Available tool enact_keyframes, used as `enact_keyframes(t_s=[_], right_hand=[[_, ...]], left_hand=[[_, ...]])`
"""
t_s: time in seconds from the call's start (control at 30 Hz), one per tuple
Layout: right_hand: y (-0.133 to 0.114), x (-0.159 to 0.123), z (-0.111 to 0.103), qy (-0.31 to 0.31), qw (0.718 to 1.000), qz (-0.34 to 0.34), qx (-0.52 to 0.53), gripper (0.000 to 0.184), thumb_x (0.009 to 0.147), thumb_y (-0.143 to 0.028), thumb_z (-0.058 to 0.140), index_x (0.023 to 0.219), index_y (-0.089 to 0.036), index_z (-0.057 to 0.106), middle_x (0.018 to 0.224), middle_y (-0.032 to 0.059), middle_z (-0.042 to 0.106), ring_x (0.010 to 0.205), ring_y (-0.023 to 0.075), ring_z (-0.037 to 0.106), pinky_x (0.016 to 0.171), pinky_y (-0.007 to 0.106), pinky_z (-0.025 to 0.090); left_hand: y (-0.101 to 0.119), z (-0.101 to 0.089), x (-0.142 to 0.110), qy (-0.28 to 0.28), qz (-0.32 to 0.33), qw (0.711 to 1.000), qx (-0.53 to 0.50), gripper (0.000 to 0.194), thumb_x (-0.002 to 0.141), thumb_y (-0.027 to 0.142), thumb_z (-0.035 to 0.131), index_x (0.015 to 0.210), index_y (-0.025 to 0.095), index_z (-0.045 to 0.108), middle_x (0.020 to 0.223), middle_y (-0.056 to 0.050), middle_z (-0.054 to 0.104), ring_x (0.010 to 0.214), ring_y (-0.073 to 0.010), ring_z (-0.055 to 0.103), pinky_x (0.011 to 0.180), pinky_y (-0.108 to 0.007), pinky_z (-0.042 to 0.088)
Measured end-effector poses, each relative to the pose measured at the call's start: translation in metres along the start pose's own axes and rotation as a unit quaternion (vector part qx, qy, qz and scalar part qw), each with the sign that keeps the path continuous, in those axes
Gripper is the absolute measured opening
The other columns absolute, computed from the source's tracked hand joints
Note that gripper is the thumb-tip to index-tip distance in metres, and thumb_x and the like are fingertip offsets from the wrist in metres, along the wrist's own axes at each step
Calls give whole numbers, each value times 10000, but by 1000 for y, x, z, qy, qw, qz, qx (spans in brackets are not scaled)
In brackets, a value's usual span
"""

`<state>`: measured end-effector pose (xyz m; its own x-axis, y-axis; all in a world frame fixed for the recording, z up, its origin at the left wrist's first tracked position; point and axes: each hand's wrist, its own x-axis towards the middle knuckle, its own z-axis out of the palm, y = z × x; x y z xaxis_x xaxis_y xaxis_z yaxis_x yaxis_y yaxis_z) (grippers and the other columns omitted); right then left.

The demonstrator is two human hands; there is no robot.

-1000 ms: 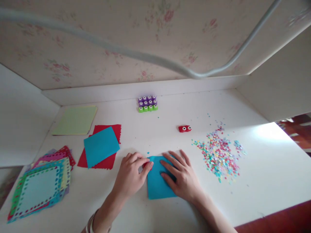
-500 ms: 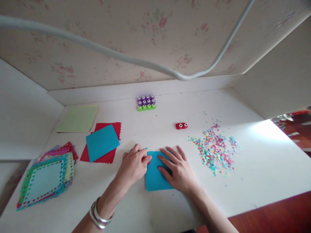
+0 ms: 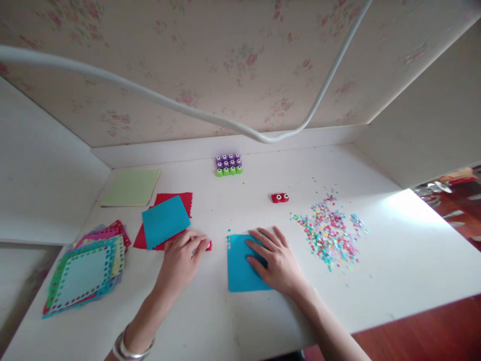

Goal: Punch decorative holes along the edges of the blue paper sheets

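My right hand [image 3: 276, 259] lies flat, fingers spread, on a blue paper square [image 3: 240, 263] in front of me. A few small holes show along that paper's upper left edge. My left hand [image 3: 184, 259] is to the left of the paper, fingers curled round a small red punch [image 3: 208, 245] whose end sticks out at the fingertips. The hand and punch are a short way apart from the paper's left edge.
A blue sheet on red paper [image 3: 165, 225] lies left of my left hand. A stack of punched coloured sheets [image 3: 84, 273] and a pale green sheet [image 3: 131, 187] sit further left. A block of purple and green punches [image 3: 228, 164], a red punch [image 3: 280, 198] and confetti [image 3: 330, 235] lie beyond.
My left hand has drawn the small red punch away from the blue paper's upper left edge, moving left. My right hand has stayed flat on the paper.
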<state>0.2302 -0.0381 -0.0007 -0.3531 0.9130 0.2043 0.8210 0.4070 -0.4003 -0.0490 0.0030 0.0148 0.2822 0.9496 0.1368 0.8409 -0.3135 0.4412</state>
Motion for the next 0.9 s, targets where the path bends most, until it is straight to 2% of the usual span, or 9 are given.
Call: enact_keyframes(t_s=[0.13,0.27,0.37,0.5,0.63,0.7,0.77,0.83,0.9], right_hand=[[3,1,1,-3,1000,-7,-6,343,937,-396,574,1260,-305,643,1403,34,580,1314,302,497,1136,608,276],[0,1,-1,30,999,-2,20,341,935,-380,590,1260,-286,639,1364,65,611,1290,294,523,1129,591,314],[-17,2,-8,63,995,8,81,349,957,-307,559,1298,-247,604,1313,93,641,1254,264,556,1127,530,363],[-52,7,-21,-3,977,-12,214,429,973,-285,534,1398,-234,512,1336,100,618,1223,213,582,1035,368,490],[-68,12,-29,-18,959,13,282,303,989,-285,507,1263,-271,634,1180,52,702,1050,173,674,907,279,553],[-60,13,-32,0,955,58,291,238,968,-334,549,1139,-273,703,1082,36,738,972,179,702,861,278,571],[-39,15,-36,44,945,127,298,225,932,-389,594,1057,-265,733,1027,38,756,936,202,717,832,303,583],[-6,19,-42,124,922,220,294,265,889,-445,626,1029,-251,741,1016,55,763,930,233,723,816,345,586],[33,26,-49,203,891,307,264,355,855,-497,630,1065,-230,733,1024,74,762,924,252,721,821,374,571]], left_hand=[[-14,4,-17,12,47,999,1,301,930,422,581,1180,275,661,1143,-53,676,1064,-247,630,919,-391,493],[-13,8,-27,33,61,997,-28,270,943,357,575,1193,273,633,1141,-56,687,1045,-239,643,911,-387,516],[3,7,-30,46,66,995,-60,325,943,363,577,1254,268,586,1149,-70,686,1043,-237,648,890,-372,537],[34,5,-33,23,106,987,-116,382,969,353,532,1339,267,498,1089,-72,697,983,-215,666,856,-354,561],[51,9,-33,27,88,984,-150,376,962,371,542,1313,242,496,986,-62,701,878,-195,676,774,-326,578],[52,11,-34,37,89,983,-154,354,947,373,570,1270,234,529,1007,-66,701,903,-201,676,790,-331,576],[50,13,-36,42,108,982,-151,213,953,326,565,1143,235,599,1038,-66,699,954,-208,670,837,-347,561],[48,15,-41,31,131,981,-142,115,969,262,531,986,234,640,1012,-53,702,948,-205,669,843,-354,548],[46,18,-46,15,141,981,-130,162,978,218,499,930,235,653,975,-40,707,904,-196,671,826,-355,543]])
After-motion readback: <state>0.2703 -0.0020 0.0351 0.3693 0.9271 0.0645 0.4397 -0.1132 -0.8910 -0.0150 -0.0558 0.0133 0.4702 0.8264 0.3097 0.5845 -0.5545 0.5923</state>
